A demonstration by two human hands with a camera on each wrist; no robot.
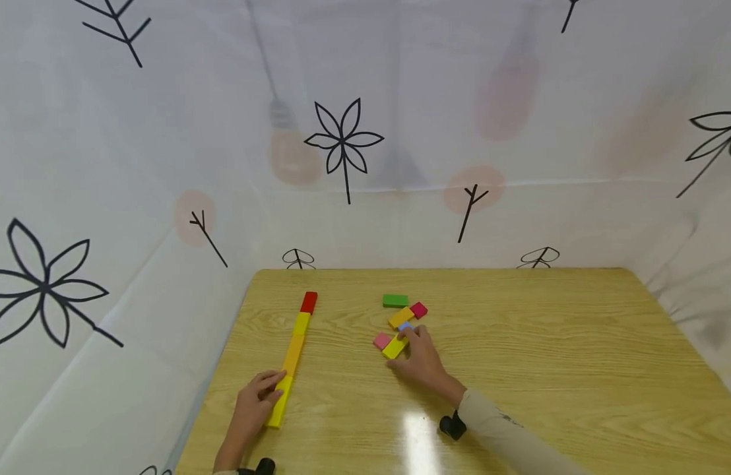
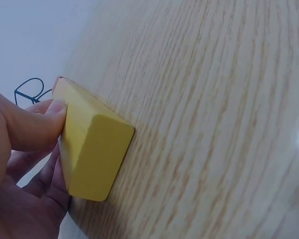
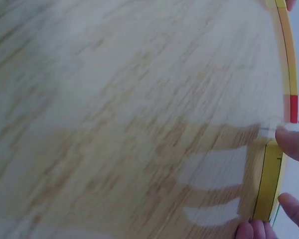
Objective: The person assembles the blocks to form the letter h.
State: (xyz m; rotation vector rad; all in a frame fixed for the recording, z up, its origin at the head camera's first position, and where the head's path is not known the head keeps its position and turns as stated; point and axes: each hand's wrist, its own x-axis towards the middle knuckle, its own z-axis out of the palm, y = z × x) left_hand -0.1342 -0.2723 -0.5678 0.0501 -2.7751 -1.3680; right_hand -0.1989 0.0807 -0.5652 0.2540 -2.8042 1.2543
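Observation:
A row of blocks runs along the left side of the wooden table: a red block point(image 1: 309, 302) at the far end, then a yellow one point(image 1: 302, 323), an orange one point(image 1: 293, 355) and a near yellow block point(image 1: 279, 410). My left hand point(image 1: 253, 404) holds that near block at its sides, thumb on one face in the left wrist view. Further right, my right hand point(image 1: 423, 363) grips another yellow block point(image 1: 394, 348) between thumb and fingers. A pink block point(image 1: 382, 340) lies beside it, and a blue block point(image 1: 405, 326) is partly hidden behind the fingers.
Beyond the right hand lie an orange block point(image 1: 401, 318), a dark pink block point(image 1: 419, 309) and a green block point(image 1: 395, 301). White patterned cloth point(image 1: 395, 224) hangs around the back and sides of the table point(image 1: 549, 343).

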